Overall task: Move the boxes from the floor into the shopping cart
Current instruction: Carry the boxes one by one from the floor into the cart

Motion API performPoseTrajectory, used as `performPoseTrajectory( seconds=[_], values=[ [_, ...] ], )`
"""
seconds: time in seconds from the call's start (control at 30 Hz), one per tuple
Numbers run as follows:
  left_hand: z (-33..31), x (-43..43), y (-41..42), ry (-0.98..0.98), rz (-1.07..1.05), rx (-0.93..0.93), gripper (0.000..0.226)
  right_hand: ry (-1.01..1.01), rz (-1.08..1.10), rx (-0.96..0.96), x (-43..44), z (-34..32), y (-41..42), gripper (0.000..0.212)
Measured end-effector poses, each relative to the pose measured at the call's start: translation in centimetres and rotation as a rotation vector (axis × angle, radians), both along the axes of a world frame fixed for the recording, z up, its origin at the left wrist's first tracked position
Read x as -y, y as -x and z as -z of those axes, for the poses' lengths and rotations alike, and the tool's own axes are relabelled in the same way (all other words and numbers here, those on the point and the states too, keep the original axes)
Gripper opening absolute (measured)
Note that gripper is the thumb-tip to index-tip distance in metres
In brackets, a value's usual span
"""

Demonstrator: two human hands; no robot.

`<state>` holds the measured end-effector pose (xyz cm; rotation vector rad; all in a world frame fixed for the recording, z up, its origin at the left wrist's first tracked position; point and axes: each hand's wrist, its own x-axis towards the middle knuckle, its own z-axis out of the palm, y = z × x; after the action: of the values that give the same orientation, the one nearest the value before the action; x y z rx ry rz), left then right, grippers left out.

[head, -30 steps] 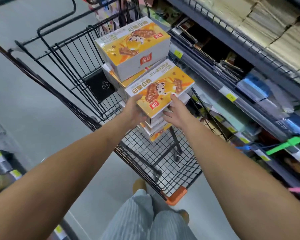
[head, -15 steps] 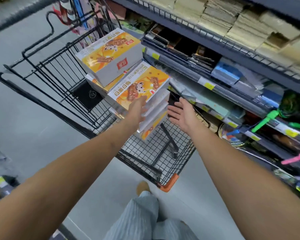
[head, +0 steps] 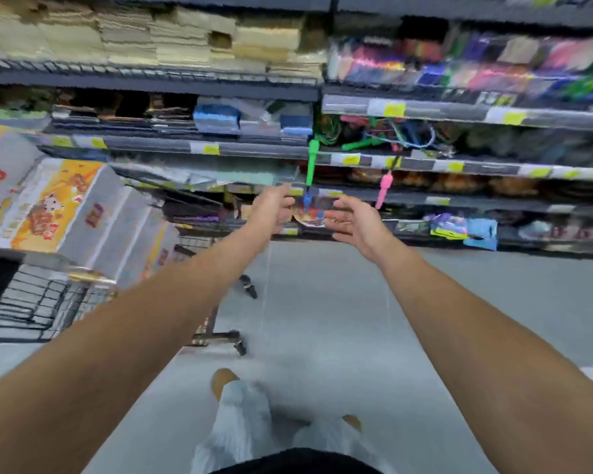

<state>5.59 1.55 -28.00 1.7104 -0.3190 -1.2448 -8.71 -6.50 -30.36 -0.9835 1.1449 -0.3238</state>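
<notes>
Lying stacked in the cart (head: 31,302), boxes (head: 65,206) slant up-right — left grip (head: 274,206), right grip (head: 353,220) both spread, empty.

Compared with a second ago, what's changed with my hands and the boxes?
Both hands released the boxes: left hand and right hand drew away from the shopping cart and now reach open and empty toward the shelves. The view swung right, leaving the cart at the left edge. The boxes stayed stacked in it.
</notes>
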Motion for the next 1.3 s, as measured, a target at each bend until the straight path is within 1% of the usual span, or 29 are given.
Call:
performPoseTrajectory(
  seconds=[0.07,0.1,0.17,0.23,0.3,0.33,0.4,0.5,0.53,0.6,0.63,0.7,0.8,0.9,1.13,1.3],
  values=[
    [-0.4,2.8,6.9,0.016,0.11,0.021,0.026,0.026,0.075,0.004,1.6,-0.7,7.6,0.021],
    [-0.5,4.0,9.6,0.02,0.152,0.037,0.025,0.036,0.106,0.002,2.1,-1.1,10.6,0.021],
    [-0.9,5.8,14.0,0.03,0.209,0.038,0.028,0.047,0.148,0.002,2.9,-1.5,15.6,0.021],
    [-1.5,8.0,19.9,0.051,0.317,0.064,0.028,0.073,0.219,-0.002,3.9,-2.2,21.9,0.021],
    [-1.8,9.4,24.2,0.065,0.386,0.055,0.037,0.085,0.277,-0.007,4.5,-2.6,26.3,0.021],
    [-2.1,10.6,28.8,0.064,0.472,0.066,0.04,0.095,0.357,-0.013,4.7,-2.8,31.1,0.021],
    [-1.8,11.4,30.9,0.08,0.501,0.052,0.036,0.103,0.384,-0.023,4.8,-2.9,33.3,0.019],
    [-1.7,13.7,37.8,0.086,0.637,0.049,0.04,0.102,0.515,-0.013,4.8,-3.2,40.1,0.017],
    [-1.6,14.2,39.6,0.081,0.668,0.04,0.038,0.1,0.547,-0.023,4.9,-3.1,42.0,0.017],
    [-1.6,15.6,44.7,0.072,0.769,0.046,0.027,0.086,0.645,-0.032,5.1,-2.5,46.8,0.016],
    [-1.5,15.9,46.0,0.072,0.795,0.043,0.022,0.08,0.666,-0.035,5.2,-2.2,48.0,0.017],
    [-1.2,17.4,50.5,0.058,0.878,0.037,0.017,0.076,0.752,-0.035,5.7,-1.6,52.1,0.018],
    [-0.4,20.0,56.8,0.047,0.985,0.028,0.023,0.067,0.863,-0.039,6.7,-1.1,57.6,0.017],
    [0.6,23.1,64.6,0.03,1.102,0.014,0.019,0.063,0.989,-0.054,8.3,-0.5,64.2,0.017],
    [2.0,28.7,79.5,-0.025,1.381,0.035,0.025,-0.005,1.18,-0.175,11.6,0.3,77.1,0.011],
    [2.3,30.8,88.7,-0.043,1.52,0.044,0.026,-0.054,1.314,-0.179,12.1,1.6,84.6,0.012]
  ],
)
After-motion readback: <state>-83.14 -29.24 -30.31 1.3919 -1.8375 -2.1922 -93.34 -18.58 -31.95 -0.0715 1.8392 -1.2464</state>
